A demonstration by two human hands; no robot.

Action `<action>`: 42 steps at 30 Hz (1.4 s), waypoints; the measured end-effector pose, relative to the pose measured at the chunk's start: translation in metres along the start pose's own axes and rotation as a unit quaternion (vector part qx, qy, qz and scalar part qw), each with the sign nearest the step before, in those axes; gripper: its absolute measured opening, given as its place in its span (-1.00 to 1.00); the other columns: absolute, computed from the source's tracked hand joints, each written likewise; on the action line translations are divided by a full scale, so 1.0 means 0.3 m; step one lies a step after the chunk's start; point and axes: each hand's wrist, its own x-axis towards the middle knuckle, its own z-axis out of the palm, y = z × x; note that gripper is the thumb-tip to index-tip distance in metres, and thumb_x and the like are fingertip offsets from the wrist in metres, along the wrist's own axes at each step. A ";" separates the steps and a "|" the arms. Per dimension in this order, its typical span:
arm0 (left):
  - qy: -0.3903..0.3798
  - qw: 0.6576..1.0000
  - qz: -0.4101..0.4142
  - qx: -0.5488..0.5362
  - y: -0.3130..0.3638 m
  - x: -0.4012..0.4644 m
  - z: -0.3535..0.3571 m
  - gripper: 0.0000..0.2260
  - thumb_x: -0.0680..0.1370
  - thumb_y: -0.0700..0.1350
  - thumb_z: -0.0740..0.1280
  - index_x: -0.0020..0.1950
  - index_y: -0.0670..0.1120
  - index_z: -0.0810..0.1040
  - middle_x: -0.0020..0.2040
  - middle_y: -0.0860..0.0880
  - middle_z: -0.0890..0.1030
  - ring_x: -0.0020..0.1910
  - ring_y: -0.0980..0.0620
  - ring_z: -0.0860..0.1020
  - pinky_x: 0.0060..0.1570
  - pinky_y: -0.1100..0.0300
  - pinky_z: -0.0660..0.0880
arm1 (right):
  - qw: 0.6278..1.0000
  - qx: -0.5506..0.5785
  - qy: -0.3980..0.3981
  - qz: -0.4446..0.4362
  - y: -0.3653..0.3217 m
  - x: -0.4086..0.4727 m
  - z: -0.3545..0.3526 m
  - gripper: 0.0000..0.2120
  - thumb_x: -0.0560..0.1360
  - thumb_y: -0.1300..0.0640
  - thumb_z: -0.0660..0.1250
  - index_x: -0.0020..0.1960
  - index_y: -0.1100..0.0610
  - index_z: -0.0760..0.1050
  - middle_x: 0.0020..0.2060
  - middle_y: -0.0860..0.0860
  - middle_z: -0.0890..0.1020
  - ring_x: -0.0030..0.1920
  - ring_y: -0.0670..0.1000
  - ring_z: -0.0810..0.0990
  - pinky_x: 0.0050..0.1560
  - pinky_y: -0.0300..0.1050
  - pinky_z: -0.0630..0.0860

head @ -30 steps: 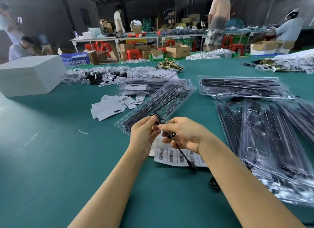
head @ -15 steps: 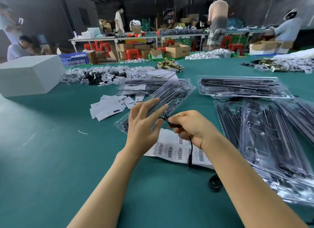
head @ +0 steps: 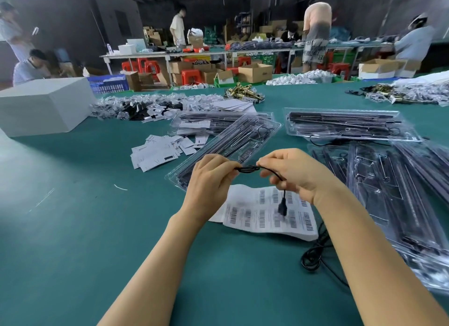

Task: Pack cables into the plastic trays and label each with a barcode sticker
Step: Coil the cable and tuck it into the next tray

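Trays [head: 364, 194] of clear plastic crowd the right side; barcode sheet [head: 264, 212] lies beneath. Left hand [head: 209, 180] and right hand [head: 296, 174] both pinch a thin black cable [head: 247, 168], plug dangling.

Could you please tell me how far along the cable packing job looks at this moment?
Done: several plastic trays across the green table already hold dark cables. In hand: the left hand and right hand hold a coiled black cable, its plug dangling. Left: seating it in the nearest tray and labelling from the barcode sticker sheet; another cable waits.
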 end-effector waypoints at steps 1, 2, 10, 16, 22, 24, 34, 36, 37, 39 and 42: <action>-0.009 1.000 -0.007 -0.003 0.003 0.000 0.002 -0.87 0.53 -0.24 0.35 0.03 -0.20 0.65 -0.08 -0.05 0.63 0.02 -0.16 0.52 0.02 -0.11 0.46 | 0.999 -0.035 0.004 -0.009 0.002 0.001 -0.007 -0.87 0.55 0.16 0.34 -0.04 0.24 0.58 -0.32 0.07 0.62 -0.51 -0.15 0.43 -0.56 -0.34 0.32; -0.021 1.000 -0.012 -0.007 0.007 0.000 0.005 -0.87 0.54 -0.25 0.33 0.04 -0.21 0.64 -0.07 -0.05 0.63 0.03 -0.16 0.52 0.03 -0.11 0.45 | 0.998 -0.063 0.008 -0.019 0.004 0.002 -0.011 -0.87 0.54 0.15 0.35 -0.06 0.22 0.59 -0.34 0.05 0.64 -0.49 -0.15 0.44 -0.53 -0.34 0.33; -0.087 0.992 -0.069 -0.055 0.025 0.000 0.025 -0.77 0.61 -0.20 0.26 0.23 -0.22 0.57 -0.05 -0.12 0.55 0.03 -0.12 0.41 0.09 0.11 0.31 | 0.994 -0.051 0.055 -0.084 0.011 0.010 -0.005 -0.95 0.52 0.20 0.38 -0.13 0.14 0.58 -0.32 -0.01 0.70 -0.38 -0.14 0.53 -0.40 -0.25 0.36; -0.123 0.979 -0.116 -0.110 0.035 0.007 0.019 -0.75 0.60 -0.03 0.26 0.20 -0.11 0.59 -0.07 0.07 0.54 0.03 0.04 0.40 0.01 0.23 0.26 | 0.991 -0.049 0.089 -0.088 0.020 0.015 0.001 -0.91 0.52 0.18 0.38 -0.17 0.11 0.59 -0.35 -0.05 0.69 -0.38 -0.14 0.49 -0.36 -0.22 0.39; -0.093 0.917 -0.242 -0.303 0.066 0.009 0.005 -0.82 0.59 -0.01 0.31 -0.17 0.08 0.66 -0.22 0.11 0.68 -0.24 0.19 0.53 -0.16 0.32 0.40 | 0.976 -0.090 0.121 -0.158 0.036 0.027 0.013 -0.87 0.52 0.18 0.37 -0.19 0.04 0.56 -0.35 -0.09 0.66 -0.49 -0.23 0.50 -0.45 -0.43 0.39; -0.081 0.897 -0.271 -0.340 0.074 0.015 0.004 -0.80 0.58 0.04 0.29 -0.15 0.07 0.68 -0.24 -0.03 0.66 -0.31 0.09 0.45 -0.22 0.29 0.34 | 0.966 -0.126 0.134 -0.180 0.040 0.033 0.014 -0.86 0.53 0.17 0.36 -0.20 0.01 0.54 -0.33 -0.09 0.65 -0.48 -0.23 0.54 -0.37 -0.41 0.42; -0.060 0.890 -0.289 -0.346 0.055 0.025 -0.004 -0.96 0.52 -0.14 0.41 -0.09 -0.01 0.63 -0.21 0.05 0.69 -0.18 0.11 0.63 -0.09 0.28 0.53 | 0.933 -0.181 0.138 -0.277 0.050 0.027 0.055 -0.94 0.51 0.15 0.39 -0.14 0.07 0.59 -0.33 -0.10 0.62 -0.36 -0.21 0.54 -0.29 -0.43 0.45; -0.068 0.911 -0.274 -0.301 0.046 0.023 -0.001 -0.97 0.52 -0.13 0.40 -0.09 -0.03 0.64 -0.18 0.00 0.69 -0.13 0.03 0.65 0.00 0.13 0.56 | 0.924 -0.198 0.144 -0.294 0.055 0.028 0.066 -0.94 0.51 0.15 0.39 -0.14 0.11 0.60 -0.35 -0.11 0.60 -0.35 -0.24 0.52 -0.29 -0.44 0.42; -0.065 0.917 -0.270 -0.286 0.043 0.022 0.001 -0.96 0.53 -0.13 0.40 -0.10 -0.02 0.65 -0.18 0.00 0.69 -0.12 0.00 0.64 0.01 0.09 0.56 | 0.921 -0.205 0.144 -0.297 0.058 0.030 0.070 -0.93 0.51 0.15 0.39 -0.14 0.13 0.60 -0.36 -0.11 0.60 -0.35 -0.22 0.52 -0.29 -0.41 0.43; -0.041 0.921 -0.275 -0.271 0.037 0.020 0.002 -0.92 0.53 -0.13 0.40 -0.13 0.03 0.65 -0.21 0.03 0.69 -0.15 0.01 0.63 -0.03 0.10 0.54 | 0.918 -0.221 0.139 -0.298 0.064 0.034 0.072 -0.90 0.52 0.14 0.38 -0.13 0.16 0.60 -0.36 -0.08 0.60 -0.34 -0.14 0.53 -0.27 -0.30 0.47; 0.009 0.904 -0.307 -0.299 0.020 0.021 -0.001 -0.87 0.52 -0.13 0.40 -0.19 0.08 0.64 -0.27 0.08 0.67 -0.24 0.14 0.59 -0.12 0.27 0.50 | 0.912 -0.257 0.145 -0.285 0.070 0.043 0.063 -0.85 0.56 0.08 0.32 -0.12 0.12 0.58 -0.39 0.00 0.59 -0.30 0.03 0.54 -0.19 -0.10 0.46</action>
